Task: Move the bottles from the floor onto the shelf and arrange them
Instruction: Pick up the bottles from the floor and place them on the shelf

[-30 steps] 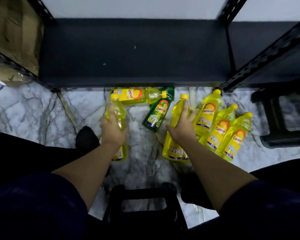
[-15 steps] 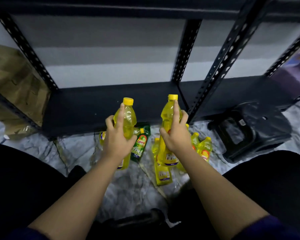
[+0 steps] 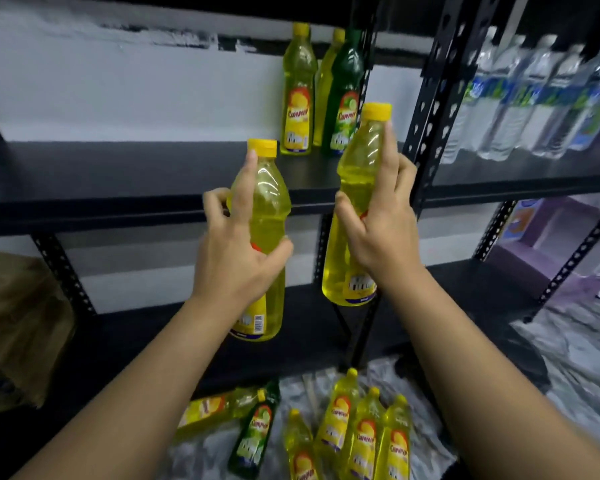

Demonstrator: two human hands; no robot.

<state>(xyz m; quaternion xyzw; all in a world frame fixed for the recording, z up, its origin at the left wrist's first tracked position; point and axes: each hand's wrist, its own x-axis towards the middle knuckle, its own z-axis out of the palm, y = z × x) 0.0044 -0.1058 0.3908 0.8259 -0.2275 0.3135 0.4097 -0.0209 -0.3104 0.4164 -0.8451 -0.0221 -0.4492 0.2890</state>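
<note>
My left hand (image 3: 234, 261) grips a yellow bottle (image 3: 265, 209) with a yellow cap, held upright in front of the black shelf (image 3: 125, 174). My right hand (image 3: 381, 233) grips a second yellow bottle (image 3: 359, 181), a little higher and tilted slightly right. Both bottles hang in the air just before the shelf's front edge. At the shelf's back right stand a yellow bottle (image 3: 296, 95), another yellow one behind it and a green bottle (image 3: 343, 98). On the marble floor lie several yellow bottles (image 3: 364, 434) and a green one (image 3: 255, 434).
Black perforated uprights (image 3: 430, 98) divide the rack. Several clear water bottles (image 3: 534, 102) fill the neighbouring shelf on the right. A lower black shelf (image 3: 153, 337) sits beneath. A brown cardboard box (image 3: 17, 313) stands at the left. Purple items are at the far right.
Both hands have lifted their yellow bottles from floor level up to the height of the middle shelf. My view has tilted upward, showing the shelf with three bottles on it.
</note>
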